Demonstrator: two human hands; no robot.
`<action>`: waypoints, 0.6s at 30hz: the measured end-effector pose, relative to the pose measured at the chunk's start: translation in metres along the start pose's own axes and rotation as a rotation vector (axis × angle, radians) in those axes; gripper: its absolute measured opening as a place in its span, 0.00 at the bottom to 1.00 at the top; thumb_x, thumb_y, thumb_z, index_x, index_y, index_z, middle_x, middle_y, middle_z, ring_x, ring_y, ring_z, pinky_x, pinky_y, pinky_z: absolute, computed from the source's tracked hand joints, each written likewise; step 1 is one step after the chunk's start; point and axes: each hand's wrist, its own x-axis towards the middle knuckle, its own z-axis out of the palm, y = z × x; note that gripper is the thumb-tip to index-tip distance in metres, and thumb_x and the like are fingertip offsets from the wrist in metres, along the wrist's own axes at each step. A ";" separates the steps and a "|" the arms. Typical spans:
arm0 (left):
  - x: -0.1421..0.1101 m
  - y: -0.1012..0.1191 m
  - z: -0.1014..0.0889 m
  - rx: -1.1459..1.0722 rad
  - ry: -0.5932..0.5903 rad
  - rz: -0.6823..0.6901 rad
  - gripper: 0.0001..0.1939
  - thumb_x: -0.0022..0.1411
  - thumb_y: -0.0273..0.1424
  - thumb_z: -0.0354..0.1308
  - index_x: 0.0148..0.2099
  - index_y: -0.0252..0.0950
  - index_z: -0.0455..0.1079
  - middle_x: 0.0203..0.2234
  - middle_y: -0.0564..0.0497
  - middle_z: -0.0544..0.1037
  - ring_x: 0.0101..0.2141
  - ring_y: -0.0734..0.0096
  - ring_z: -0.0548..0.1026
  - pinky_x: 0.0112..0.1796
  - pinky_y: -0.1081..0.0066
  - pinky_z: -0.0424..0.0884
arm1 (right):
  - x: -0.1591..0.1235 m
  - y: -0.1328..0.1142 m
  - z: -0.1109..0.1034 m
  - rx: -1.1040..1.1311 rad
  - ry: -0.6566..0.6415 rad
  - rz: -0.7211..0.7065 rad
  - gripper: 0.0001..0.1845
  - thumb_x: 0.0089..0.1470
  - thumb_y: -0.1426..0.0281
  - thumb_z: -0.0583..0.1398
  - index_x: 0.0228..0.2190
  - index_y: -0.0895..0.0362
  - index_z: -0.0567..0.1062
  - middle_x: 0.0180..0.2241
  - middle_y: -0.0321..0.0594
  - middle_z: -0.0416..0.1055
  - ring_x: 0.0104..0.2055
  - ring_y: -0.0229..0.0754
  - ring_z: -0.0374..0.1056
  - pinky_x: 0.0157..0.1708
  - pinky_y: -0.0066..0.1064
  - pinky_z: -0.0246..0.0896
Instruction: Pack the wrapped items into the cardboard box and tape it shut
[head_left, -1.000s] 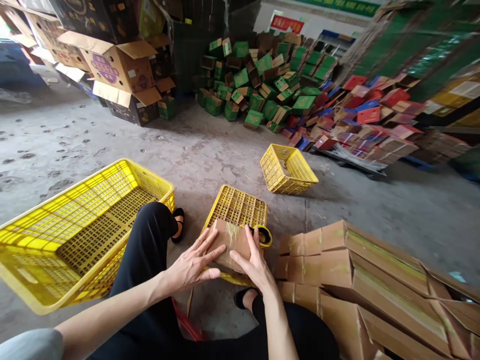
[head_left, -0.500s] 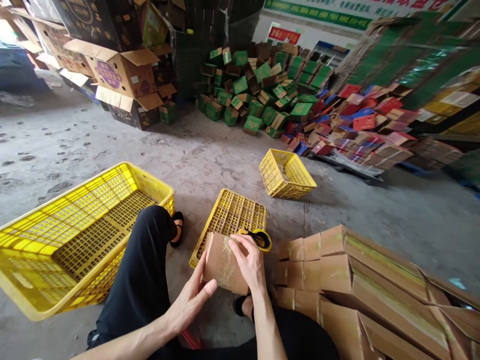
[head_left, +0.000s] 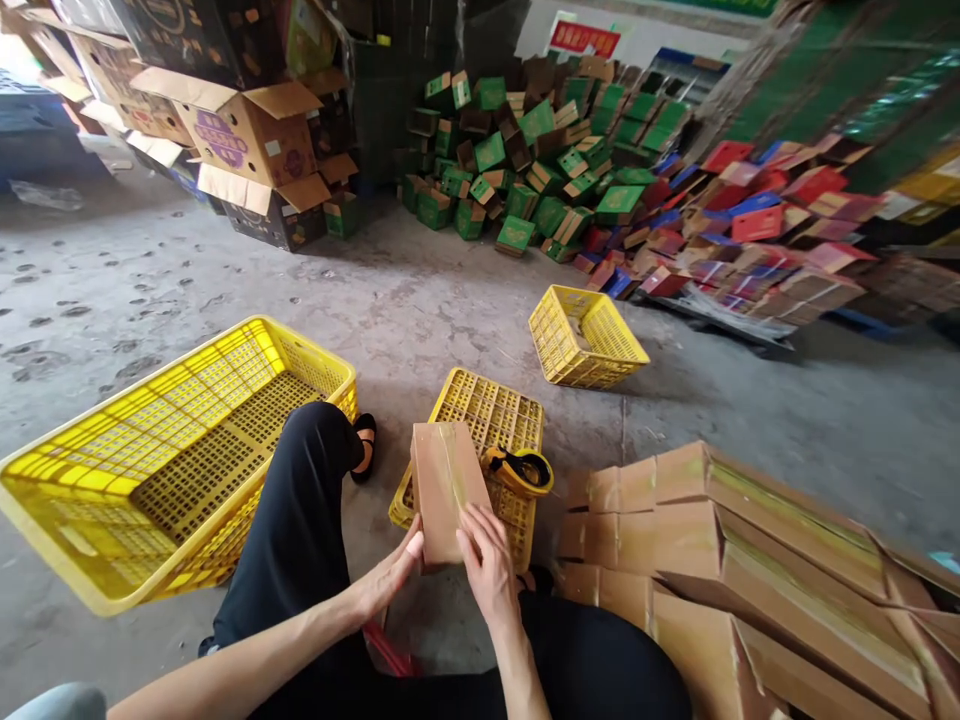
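A small cardboard box [head_left: 442, 465] with clear tape along its top leans over a yellow plastic crate [head_left: 487, 395] between my knees. My left hand [head_left: 394, 575] lies along the box's near left side, its thumb at the edge. My right hand [head_left: 487, 555] is closed over the near right corner, fingertips pressing on the taped face. The box is held between both hands; its underside is hidden. Right of the box, a yellow-and-black tape dispenser [head_left: 521, 470] rests on the crate.
A large yellow crate [head_left: 180, 480] stands at my left and a smaller yellow basket [head_left: 589, 340] ahead. Stacked long cardboard boxes [head_left: 720, 540] lie close on my right. Behind are piles of green boxes [head_left: 517, 190] and red boxes [head_left: 757, 220], and big open cartons [head_left: 247, 140].
The box has turned so its long side points away from me and reaches further over the crate. My right hand has slid back along the tape toward the near end.
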 end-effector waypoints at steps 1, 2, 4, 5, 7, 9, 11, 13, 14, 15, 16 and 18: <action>0.004 0.000 0.002 0.088 -0.011 0.023 0.45 0.74 0.63 0.38 0.81 0.43 0.41 0.77 0.48 0.47 0.76 0.52 0.46 0.73 0.50 0.48 | -0.011 0.006 0.007 -0.079 -0.049 0.033 0.24 0.73 0.60 0.52 0.61 0.51 0.78 0.61 0.47 0.77 0.66 0.54 0.69 0.64 0.52 0.66; 0.010 0.000 0.004 0.203 -0.015 0.057 0.45 0.74 0.62 0.38 0.81 0.41 0.42 0.77 0.47 0.48 0.76 0.51 0.46 0.73 0.51 0.48 | -0.020 0.011 0.015 -0.157 -0.086 0.066 0.26 0.74 0.60 0.49 0.64 0.51 0.74 0.64 0.47 0.74 0.69 0.55 0.66 0.64 0.55 0.65; 0.028 0.002 0.005 0.490 0.016 0.143 0.44 0.75 0.61 0.38 0.79 0.38 0.49 0.77 0.42 0.48 0.76 0.47 0.44 0.72 0.47 0.48 | -0.032 0.017 0.030 -0.298 -0.125 0.152 0.28 0.74 0.63 0.45 0.69 0.50 0.67 0.69 0.47 0.67 0.73 0.56 0.59 0.67 0.62 0.57; 0.040 0.004 0.004 0.644 0.042 0.194 0.42 0.75 0.60 0.39 0.78 0.37 0.55 0.77 0.39 0.49 0.76 0.43 0.44 0.71 0.43 0.50 | -0.036 0.017 0.038 -0.348 -0.131 0.175 0.29 0.74 0.65 0.44 0.70 0.50 0.66 0.70 0.48 0.65 0.74 0.56 0.57 0.68 0.64 0.54; 0.064 0.007 -0.002 0.921 0.126 0.335 0.38 0.76 0.58 0.42 0.74 0.38 0.64 0.76 0.37 0.52 0.75 0.38 0.45 0.69 0.36 0.53 | -0.042 0.012 0.053 -0.421 -0.097 0.180 0.30 0.74 0.69 0.42 0.70 0.53 0.66 0.71 0.50 0.63 0.75 0.56 0.55 0.70 0.63 0.48; 0.086 0.014 -0.012 1.117 0.140 0.467 0.34 0.76 0.57 0.45 0.72 0.43 0.66 0.75 0.40 0.54 0.75 0.40 0.49 0.68 0.35 0.53 | -0.047 0.004 0.064 -0.457 -0.035 0.123 0.29 0.75 0.67 0.43 0.69 0.56 0.68 0.70 0.53 0.64 0.74 0.57 0.56 0.71 0.60 0.47; 0.107 0.023 -0.023 1.228 0.121 0.531 0.35 0.76 0.58 0.44 0.73 0.45 0.63 0.74 0.42 0.58 0.74 0.45 0.54 0.69 0.36 0.50 | -0.052 -0.004 0.071 -0.460 0.013 0.052 0.29 0.75 0.64 0.44 0.69 0.58 0.68 0.70 0.55 0.65 0.74 0.58 0.58 0.71 0.56 0.49; 0.124 0.036 -0.033 1.277 0.101 0.539 0.37 0.76 0.58 0.44 0.75 0.43 0.61 0.73 0.42 0.60 0.73 0.48 0.57 0.70 0.38 0.48 | -0.056 -0.011 0.073 -0.441 0.018 0.029 0.31 0.75 0.61 0.45 0.70 0.59 0.65 0.70 0.55 0.64 0.73 0.58 0.58 0.70 0.53 0.52; 0.132 0.043 -0.037 1.301 0.113 0.531 0.37 0.76 0.58 0.44 0.75 0.42 0.60 0.73 0.41 0.60 0.73 0.48 0.58 0.70 0.38 0.47 | -0.056 -0.015 0.073 -0.429 0.002 0.041 0.32 0.75 0.59 0.45 0.71 0.59 0.64 0.71 0.55 0.63 0.73 0.59 0.58 0.70 0.53 0.54; 0.140 0.050 -0.040 1.328 0.132 0.532 0.38 0.76 0.58 0.45 0.76 0.41 0.60 0.73 0.42 0.61 0.72 0.47 0.59 0.70 0.38 0.46 | -0.057 -0.018 0.071 -0.416 -0.025 0.063 0.33 0.75 0.57 0.45 0.72 0.59 0.62 0.71 0.55 0.61 0.74 0.60 0.57 0.69 0.55 0.54; 0.147 0.056 -0.043 1.348 0.147 0.542 0.38 0.75 0.58 0.45 0.75 0.41 0.60 0.73 0.42 0.62 0.72 0.47 0.59 0.70 0.37 0.46 | -0.056 -0.021 0.069 -0.402 -0.058 0.091 0.34 0.75 0.56 0.44 0.72 0.58 0.61 0.72 0.55 0.60 0.74 0.61 0.57 0.69 0.57 0.54; 0.161 0.066 -0.045 1.372 0.175 0.554 0.37 0.75 0.57 0.46 0.75 0.43 0.61 0.72 0.43 0.64 0.72 0.45 0.60 0.70 0.36 0.46 | -0.056 -0.025 0.065 -0.379 -0.111 0.170 0.35 0.74 0.54 0.43 0.73 0.54 0.61 0.73 0.53 0.59 0.75 0.65 0.53 0.69 0.66 0.50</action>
